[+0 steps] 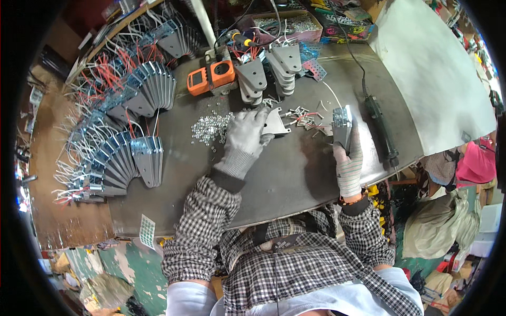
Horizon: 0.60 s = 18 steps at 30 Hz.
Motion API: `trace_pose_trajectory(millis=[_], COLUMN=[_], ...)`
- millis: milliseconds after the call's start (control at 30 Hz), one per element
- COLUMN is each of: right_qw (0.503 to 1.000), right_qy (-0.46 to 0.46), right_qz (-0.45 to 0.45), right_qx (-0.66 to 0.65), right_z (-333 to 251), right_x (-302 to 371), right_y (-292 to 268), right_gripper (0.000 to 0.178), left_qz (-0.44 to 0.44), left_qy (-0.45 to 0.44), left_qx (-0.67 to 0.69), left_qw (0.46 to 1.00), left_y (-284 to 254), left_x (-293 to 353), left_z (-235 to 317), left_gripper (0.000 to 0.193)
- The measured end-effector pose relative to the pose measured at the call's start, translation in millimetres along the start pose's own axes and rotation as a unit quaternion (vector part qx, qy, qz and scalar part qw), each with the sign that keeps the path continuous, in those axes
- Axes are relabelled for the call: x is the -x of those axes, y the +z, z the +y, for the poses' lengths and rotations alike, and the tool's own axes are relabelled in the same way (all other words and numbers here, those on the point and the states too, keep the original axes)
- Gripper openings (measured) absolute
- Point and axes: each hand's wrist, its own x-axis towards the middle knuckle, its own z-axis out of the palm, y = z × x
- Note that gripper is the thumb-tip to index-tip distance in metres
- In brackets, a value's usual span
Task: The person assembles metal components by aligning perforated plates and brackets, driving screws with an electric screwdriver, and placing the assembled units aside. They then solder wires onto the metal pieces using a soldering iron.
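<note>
While the right hand (350, 164), in a pale glove, is closed around a grey metal bracket with a bluish-silver block at its upper end (341, 125), the left hand (244, 136), in a grey knitted glove with a ribbed cuff, is bent over the table. Its fingers are curled beside a flat, light-grey metal plate (274, 123); whether they pinch anything, I cannot tell. Both metal pieces are at the middle and right of the dark metal worktable (279, 181), the bracket well apart from the plate.

For careful work, the right grip seems best kept low on the bracket, clear of the thin white wire (333, 94) near its upper end. The left fingertips would do well to lift single pieces rather than sweep, since the heap of small shiny nuts (210, 128) and the scattered silver screws (304, 118) lie either side of the plate and could mix. The black pen-shaped power screwdriver (380, 131) lies beside the right hand; its cord could snag.
</note>
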Motion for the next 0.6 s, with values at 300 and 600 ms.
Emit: trace_pose_trajectory(millis=[300, 600], right_qw=[1.000, 0.982], right_qy=[0.009, 0.044], right_qz=[0.013, 0.087], right_qx=[0.003, -0.159], right_z=[12, -13], right_x=[-7, -11], right_y=[-7, -13], right_gripper=[0.066, 0.074], left_qz=[0.223, 0.028], left_qy=[-0.138, 0.042], left_qx=[-0.013, -0.109], left_qw=[0.965, 0.993], left_y=[-31, 46], left_x=[-64, -192], left_z=[-13, 122], left_gripper=[0.048, 0.019])
